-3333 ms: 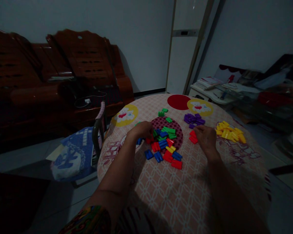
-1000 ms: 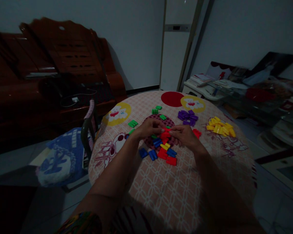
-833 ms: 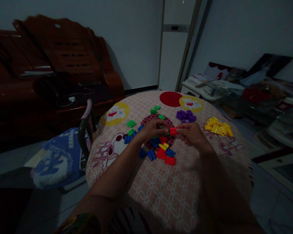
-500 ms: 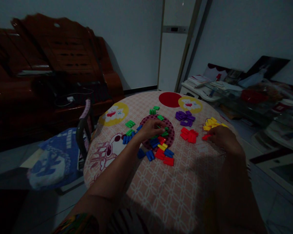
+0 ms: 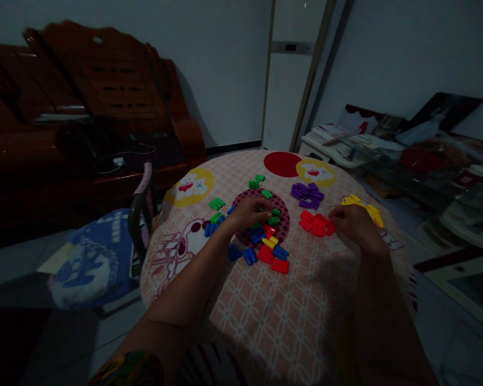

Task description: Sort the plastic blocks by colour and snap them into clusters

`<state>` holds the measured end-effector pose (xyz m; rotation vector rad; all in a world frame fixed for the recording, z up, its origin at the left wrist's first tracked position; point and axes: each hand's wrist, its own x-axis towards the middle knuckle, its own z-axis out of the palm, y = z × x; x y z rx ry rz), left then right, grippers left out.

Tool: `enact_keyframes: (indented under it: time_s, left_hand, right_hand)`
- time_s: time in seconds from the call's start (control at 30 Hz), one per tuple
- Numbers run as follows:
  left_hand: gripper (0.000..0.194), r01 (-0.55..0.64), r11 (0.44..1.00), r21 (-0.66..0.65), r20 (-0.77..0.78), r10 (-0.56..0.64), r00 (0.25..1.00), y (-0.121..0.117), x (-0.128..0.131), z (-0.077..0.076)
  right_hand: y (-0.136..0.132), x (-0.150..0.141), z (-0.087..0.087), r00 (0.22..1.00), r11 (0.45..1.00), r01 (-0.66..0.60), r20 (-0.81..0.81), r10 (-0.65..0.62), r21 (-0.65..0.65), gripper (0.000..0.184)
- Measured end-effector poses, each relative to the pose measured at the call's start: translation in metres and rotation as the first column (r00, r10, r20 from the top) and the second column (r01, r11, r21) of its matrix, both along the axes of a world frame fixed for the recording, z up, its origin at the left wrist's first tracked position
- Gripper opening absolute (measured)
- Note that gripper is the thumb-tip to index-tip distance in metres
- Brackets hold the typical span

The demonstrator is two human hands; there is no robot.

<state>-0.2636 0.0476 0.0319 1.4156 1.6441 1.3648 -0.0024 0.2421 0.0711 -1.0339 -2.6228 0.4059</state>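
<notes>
Over the maroon round patch of the tablecloth, my left hand point(image 5: 247, 213) is closed with curled fingers. Its fingertips are at some green plastic blocks point(image 5: 273, 219); what lies between them is hidden. My right hand point(image 5: 354, 222) pinches a red plastic block point(image 5: 330, 228) at the right edge of the red pile point(image 5: 314, 223). Nearer to me than the left hand lie blue blocks point(image 5: 248, 255), a yellow block point(image 5: 270, 242) and more red blocks point(image 5: 280, 266). Purple blocks point(image 5: 307, 195) form a heap behind the red pile.
Yellow blocks point(image 5: 364, 206) lie just beyond my right hand. More green blocks point(image 5: 216, 203) are scattered on the patterned tablecloth point(image 5: 261, 311). A chair point(image 5: 139, 225) stands at the table's left, and a cluttered glass table point(image 5: 418, 166) at the right.
My right hand has moved left, bringing the red block from beside the yellow blocks to the red pile. My left hand has stayed in place over the round patch.
</notes>
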Motion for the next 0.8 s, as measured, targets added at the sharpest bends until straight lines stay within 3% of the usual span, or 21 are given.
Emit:
enact_keyframes:
  time_s: [0.13, 0.33, 0.47, 0.63, 0.8]
  left_hand:
    - [0.028, -0.007, 1.0, -0.008, 0.029, 0.007, 1.0, 0.001, 0.0, -0.003]
    - [0.025, 0.002, 0.999, -0.034, 0.023, -0.002, 1.0, 0.003, -0.004, -0.007]
    - [0.022, -0.012, 0.998, -0.055, 0.001, 0.012, 1.0, 0.003, -0.003, -0.004]
    - [0.014, -0.012, 0.993, -0.117, -0.219, -0.014, 0.976, -0.003, 0.002, 0.009]
    - [0.014, 0.113, 0.969, -0.22, -0.451, -0.204, 0.869, -0.006, 0.013, 0.019]
  right_hand:
    - [0.001, -0.003, -0.002, 0.993, 0.997, 0.07, -0.097, -0.069, 0.007, 0.018]
    - [0.004, -0.005, -0.01, 0.966, 0.991, 0.014, -0.254, -0.047, -0.13, 0.021]
    - [0.007, -0.007, -0.01, 0.94, 0.983, 0.082, -0.316, -0.131, -0.163, 0.021]
    - [0.006, -0.009, -0.008, 0.911, 0.978, 0.099, -0.378, -0.164, -0.186, 0.024]
    - [-0.009, -0.021, -0.009, 0.899, 0.988, -0.028, -0.435, -0.041, -0.15, 0.027]
